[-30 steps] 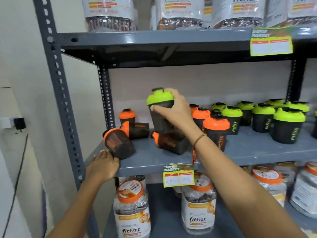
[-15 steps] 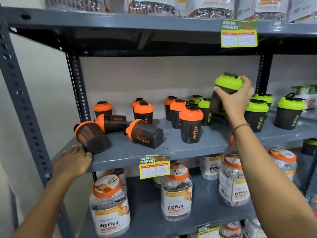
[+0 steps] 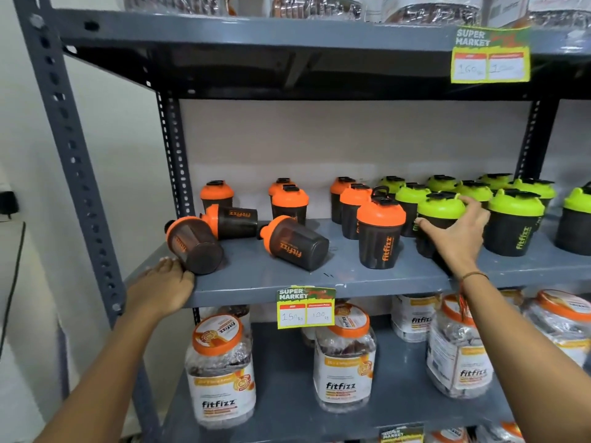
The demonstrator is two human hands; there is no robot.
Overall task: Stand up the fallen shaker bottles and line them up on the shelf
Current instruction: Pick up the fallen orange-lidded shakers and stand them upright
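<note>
Three orange-lid shaker bottles lie on their sides at the left of the grey shelf (image 3: 351, 276): one at the front corner (image 3: 195, 244), one behind it (image 3: 233, 220), one nearer the middle (image 3: 294, 243). Several orange-lid shakers stand upright, the nearest (image 3: 380, 231) at the centre. My right hand (image 3: 457, 238) wraps around a green-lid shaker (image 3: 439, 206) that stands on the shelf among other upright green ones (image 3: 515, 219). My left hand (image 3: 160, 290) lies palm down on the shelf's front edge, fingertips touching the corner bottle's base.
A slotted steel post (image 3: 73, 155) frames the shelf's left side. A yellow price tag (image 3: 306, 306) hangs from the front edge. Large fitfizz jars (image 3: 220, 369) fill the shelf below. Wrapped packs sit on the shelf above, with another tag (image 3: 491, 55).
My right hand carried the green-lid shaker from the left to the right and set it down upright among the green ones. My left hand stayed on the shelf edge.
</note>
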